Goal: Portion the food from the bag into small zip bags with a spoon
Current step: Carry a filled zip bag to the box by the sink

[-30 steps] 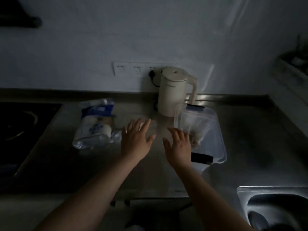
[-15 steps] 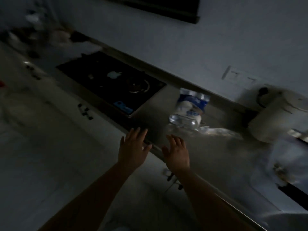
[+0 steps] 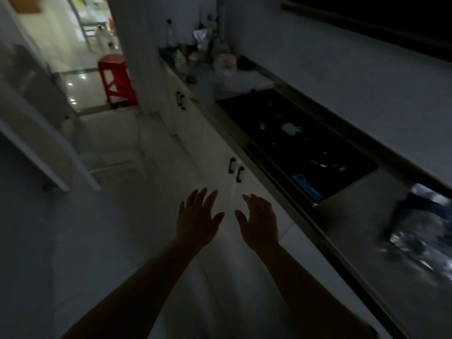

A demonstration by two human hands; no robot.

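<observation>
Hands, left hand (image 3: 198, 220) and right hand (image 3: 259, 222), hover wide and empty left of the counter (image 3: 381, 231), apparently between steps, the bag (image 3: 423, 231) untouched far right

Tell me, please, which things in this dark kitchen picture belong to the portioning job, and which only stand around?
Belong to the job:
- blurred blue and clear plastic package on the grey counter
- bare left hand and bare right hand, both holding nothing

Only standing around:
- black glass hob
- red plastic stool
- dim bottles and clutter
- black cabinet handles
</observation>
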